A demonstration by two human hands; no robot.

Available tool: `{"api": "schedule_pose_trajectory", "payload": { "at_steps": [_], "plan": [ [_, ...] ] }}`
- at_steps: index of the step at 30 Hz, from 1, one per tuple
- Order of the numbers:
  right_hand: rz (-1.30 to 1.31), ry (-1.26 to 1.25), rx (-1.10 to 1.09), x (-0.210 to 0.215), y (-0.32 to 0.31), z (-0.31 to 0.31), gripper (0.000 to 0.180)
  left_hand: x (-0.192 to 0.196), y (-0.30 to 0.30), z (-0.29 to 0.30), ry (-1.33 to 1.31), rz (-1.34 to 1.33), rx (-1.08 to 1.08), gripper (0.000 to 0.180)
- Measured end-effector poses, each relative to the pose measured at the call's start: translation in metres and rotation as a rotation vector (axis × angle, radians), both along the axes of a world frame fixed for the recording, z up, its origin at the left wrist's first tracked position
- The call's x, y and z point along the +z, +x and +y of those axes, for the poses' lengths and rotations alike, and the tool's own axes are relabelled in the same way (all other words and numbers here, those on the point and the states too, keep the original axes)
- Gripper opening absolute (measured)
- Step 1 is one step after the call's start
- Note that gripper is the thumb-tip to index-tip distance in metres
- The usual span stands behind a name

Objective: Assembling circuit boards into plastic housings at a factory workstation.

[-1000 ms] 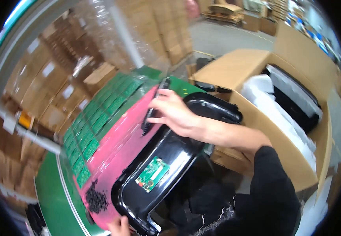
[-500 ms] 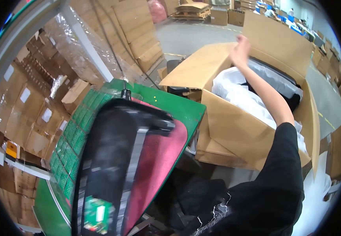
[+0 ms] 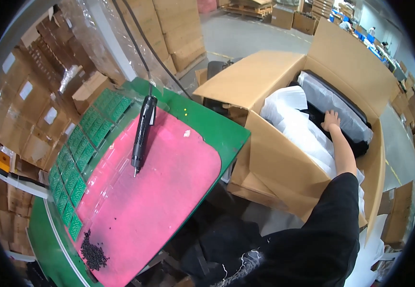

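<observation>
At the right of the scene stands a large open cardboard box [image 3: 284,167], its flaps spread, lined with white plastic wrap [image 3: 293,119]. Inside it, toward the far right wall, lies a black moulded part [image 3: 355,124] partly covered by a clear bag. Left of the box sits the green counter [image 3: 212,129], carrying a pink mat [image 3: 164,191] that covers most of its top. Along the mat's left edge runs a row of small green circuit boards [image 3: 81,162]. On the far part of the mat lies a black electric screwdriver [image 3: 141,131], tip pointing near, cable running away. A pile of small black screws [image 3: 92,253] rests at the mat's near corner. The right hand [image 3: 331,119] reaches into the box, fingers spread and released, palm resting on the black part. The left hand is out of sight.
</observation>
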State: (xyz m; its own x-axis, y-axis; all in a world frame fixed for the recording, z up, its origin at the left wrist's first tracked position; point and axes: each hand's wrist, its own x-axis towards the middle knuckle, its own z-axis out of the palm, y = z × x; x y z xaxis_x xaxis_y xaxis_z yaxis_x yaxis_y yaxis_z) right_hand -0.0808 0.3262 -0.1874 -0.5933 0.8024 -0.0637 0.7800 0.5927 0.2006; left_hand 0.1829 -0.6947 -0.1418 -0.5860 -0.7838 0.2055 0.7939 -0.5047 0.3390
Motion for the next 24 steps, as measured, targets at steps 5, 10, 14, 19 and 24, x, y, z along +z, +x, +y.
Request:
{"api": "schedule_pose_trajectory", "payload": {
  "at_steps": [5,10,14,19,24],
  "plan": [
    [-0.047,0.036,0.172,-0.023,0.015,0.04,0.03,0.028,-0.041,0.034,0.202,-0.315,0.683,0.021],
    [0.455,0.392,0.231,0.07,0.031,0.062,0.035,0.02,-0.02,-0.007,0.199,-0.125,-0.076,0.056],
    [0.894,0.665,0.234,0.205,0.037,0.101,0.043,0.052,-0.102,0.08,-0.376,-0.651,0.291,0.063],
    [1.191,-0.458,0.374,0.309,0.019,-0.044,0.035,0.026,-0.167,0.129,-0.886,-0.509,0.176,0.113],
    [1.124,-1.144,0.545,0.237,0.015,-0.253,0.032,0.015,-0.215,0.242,-0.903,-0.261,0.044,0.053]
  ]
}}
